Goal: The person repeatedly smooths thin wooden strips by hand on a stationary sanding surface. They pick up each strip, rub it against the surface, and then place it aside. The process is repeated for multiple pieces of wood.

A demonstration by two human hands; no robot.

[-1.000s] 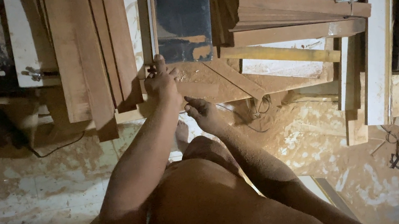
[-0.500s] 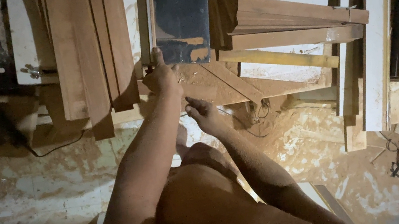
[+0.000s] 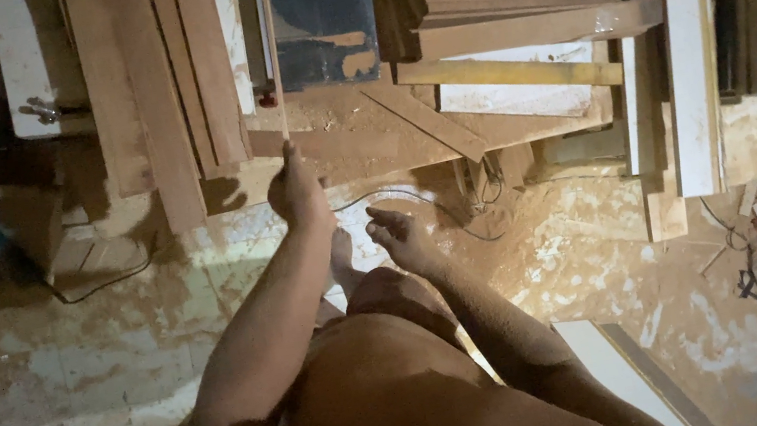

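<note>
My left hand pinches a thin pale strip rising past the bench's sawdusty front edge, while my right hand hangs loosely spread near the floor cable.

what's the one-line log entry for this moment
left hand: gripping thin wood strip at its near end | right hand: open, empty, beside it | around: stacked boards, cable, dusty floor
</note>
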